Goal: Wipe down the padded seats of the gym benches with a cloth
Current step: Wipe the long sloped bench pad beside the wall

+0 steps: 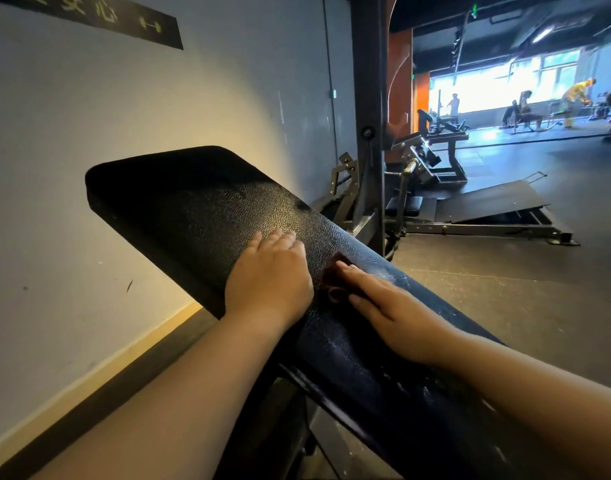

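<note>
Right between hands [269, 271] [383, 306]: cloth [332, 285], on bench pad [200, 209].

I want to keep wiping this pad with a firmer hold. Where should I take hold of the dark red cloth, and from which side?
Probably grip the bunched, rolled fold of the dark red cloth that shows between the two hands. Come from the right, since the right hand already lies flat over the cloth's right part, fingers straight. The raised fold looks easier to pinch than cloth lying flat against the bench pad. The left hand lies flat on the pad beside it.
</note>
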Demonstrator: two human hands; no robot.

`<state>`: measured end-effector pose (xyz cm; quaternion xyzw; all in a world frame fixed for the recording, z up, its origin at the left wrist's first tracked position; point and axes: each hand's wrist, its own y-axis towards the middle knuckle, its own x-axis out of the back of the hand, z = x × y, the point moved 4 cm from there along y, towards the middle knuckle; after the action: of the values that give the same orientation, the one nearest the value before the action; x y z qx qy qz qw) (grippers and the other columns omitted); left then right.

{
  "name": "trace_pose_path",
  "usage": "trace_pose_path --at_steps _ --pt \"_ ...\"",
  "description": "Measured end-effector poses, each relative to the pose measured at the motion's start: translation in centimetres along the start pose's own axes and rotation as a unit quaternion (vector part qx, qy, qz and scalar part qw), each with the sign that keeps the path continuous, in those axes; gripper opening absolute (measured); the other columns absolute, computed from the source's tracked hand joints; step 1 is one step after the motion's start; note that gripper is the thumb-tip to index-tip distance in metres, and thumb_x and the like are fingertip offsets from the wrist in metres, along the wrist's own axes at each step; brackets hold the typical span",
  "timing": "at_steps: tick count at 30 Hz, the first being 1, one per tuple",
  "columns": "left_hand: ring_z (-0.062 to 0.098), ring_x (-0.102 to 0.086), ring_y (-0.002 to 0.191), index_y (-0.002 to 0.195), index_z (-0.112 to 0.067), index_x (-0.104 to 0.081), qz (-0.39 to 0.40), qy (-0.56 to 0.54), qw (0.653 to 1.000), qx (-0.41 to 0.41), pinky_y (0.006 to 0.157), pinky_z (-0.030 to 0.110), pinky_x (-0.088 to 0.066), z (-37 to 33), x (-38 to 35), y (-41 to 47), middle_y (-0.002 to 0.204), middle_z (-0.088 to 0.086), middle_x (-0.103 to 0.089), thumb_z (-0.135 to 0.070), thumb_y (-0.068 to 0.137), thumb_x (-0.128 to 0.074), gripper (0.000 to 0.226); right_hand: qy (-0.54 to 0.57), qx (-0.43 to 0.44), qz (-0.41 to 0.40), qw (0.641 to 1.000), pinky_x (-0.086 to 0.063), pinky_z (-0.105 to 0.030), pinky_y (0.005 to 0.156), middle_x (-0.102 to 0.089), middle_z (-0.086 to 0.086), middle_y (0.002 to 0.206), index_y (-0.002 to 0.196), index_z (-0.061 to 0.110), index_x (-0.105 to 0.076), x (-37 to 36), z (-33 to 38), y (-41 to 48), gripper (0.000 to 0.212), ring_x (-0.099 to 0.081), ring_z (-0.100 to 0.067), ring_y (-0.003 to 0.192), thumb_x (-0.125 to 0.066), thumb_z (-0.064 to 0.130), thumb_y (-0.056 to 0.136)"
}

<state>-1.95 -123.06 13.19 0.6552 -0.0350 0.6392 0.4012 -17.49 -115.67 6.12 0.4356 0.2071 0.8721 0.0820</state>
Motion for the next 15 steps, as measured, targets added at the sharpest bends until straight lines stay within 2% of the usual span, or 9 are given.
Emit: trace_pose_path --at_steps 3,5,7,9,12,13,15 --pt "0.017 -0.018 0.152 0.153 -0.012 -0.034 0.015 0.014 1.0 -0.018 0.125 0.04 -0.01 -0.4 0.0 -0.2 0.162 0.003 -0.029 -0.02 0.1 -0.031 0.053 0.009 -0.086 -0.05 0.995 -0.018 -0.019 0.116 -0.035 0.015 0.155 0.153 0.031 -0.036 0.9 -2.6 2.4 0.049 -0.028 -0.006 0.145 -0.046 0.022 0.106" --pt "0.017 -0.018 0.152 0.153 -0.011 -0.033 0.021 0.014 0.999 -0.029 0.125 0.038 -0.009 -0.7 0.0 -0.3 0.162 0.004 -0.028 -0.018 0.1 -0.032 0.053 0.0 -0.143 -0.068 0.987 -0.021 -0.027 0.118 -0.035 0.003 0.159 0.153 0.029 -0.036 0.5 -2.5 4.3 0.049 -0.031 -0.02 0.147 -0.044 0.022 0.105" --pt "0.016 -0.018 0.152 0.153 -0.012 -0.034 0.017 0.011 0.999 -0.032 0.124 0.036 -0.009 -0.8 0.1 -0.2 0.162 0.004 -0.028 -0.018 0.1 -0.033 0.053 -0.009 -0.112 -0.077 0.991 -0.02 -0.037 0.123 -0.03 0.007 0.162 0.154 0.031 -0.034 -0.6 -0.9 4.6 0.05 -0.024 -0.016 0.15 -0.043 0.026 0.105" --pt "0.015 -0.019 0.151 0.153 -0.012 -0.034 0.009 0.01 0.999 -0.032 0.124 0.035 -0.009 -0.8 0.2 -0.3 0.162 0.003 -0.029 -0.019 0.1 -0.033 0.053 -0.022 -0.032 -0.064 0.997 -0.015 -0.03 0.125 -0.024 0.018 0.161 0.155 0.036 -0.03 -1.3 1.2 2.8 0.051 -0.016 -0.002 0.15 -0.042 0.029 0.106" --pt "0.015 -0.019 0.151 0.153 -0.012 -0.033 0.01 0.016 0.999 -0.035 0.124 0.035 -0.01 -0.6 0.2 -0.2 0.162 0.003 -0.028 -0.018 0.099 -0.033 0.054 -0.011 0.02 -0.013 1.0 -0.007 -0.004 0.113 -0.019 0.036 0.152 0.154 0.043 -0.026 -0.9 1.5 0.0 0.052 -0.012 0.017 0.142 -0.043 0.031 0.106" --pt "0.015 -0.018 0.151 0.153 -0.012 -0.033 0.01 0.019 0.999 -0.036 0.124 0.035 -0.01 -0.6 0.2 -0.2 0.163 0.003 -0.028 -0.018 0.099 -0.032 0.054 -0.007 0.015 0.002 1.0 -0.007 -0.001 0.11 -0.018 0.038 0.15 0.153 0.044 -0.027 -0.5 0.9 -0.1 0.052 -0.013 0.019 0.141 -0.044 0.03 0.106" --pt "0.015 -0.018 0.151 0.154 -0.012 -0.031 0.012 0.022 0.999 -0.035 0.125 0.036 -0.01 -0.7 0.2 -0.2 0.163 0.003 -0.027 -0.018 0.1 -0.03 0.054 -0.008 -0.019 -0.006 1.0 -0.009 -0.008 0.113 -0.024 0.03 0.153 0.154 0.038 -0.029 0.3 -0.8 1.1 0.051 -0.019 0.007 0.145 -0.044 0.027 0.106"
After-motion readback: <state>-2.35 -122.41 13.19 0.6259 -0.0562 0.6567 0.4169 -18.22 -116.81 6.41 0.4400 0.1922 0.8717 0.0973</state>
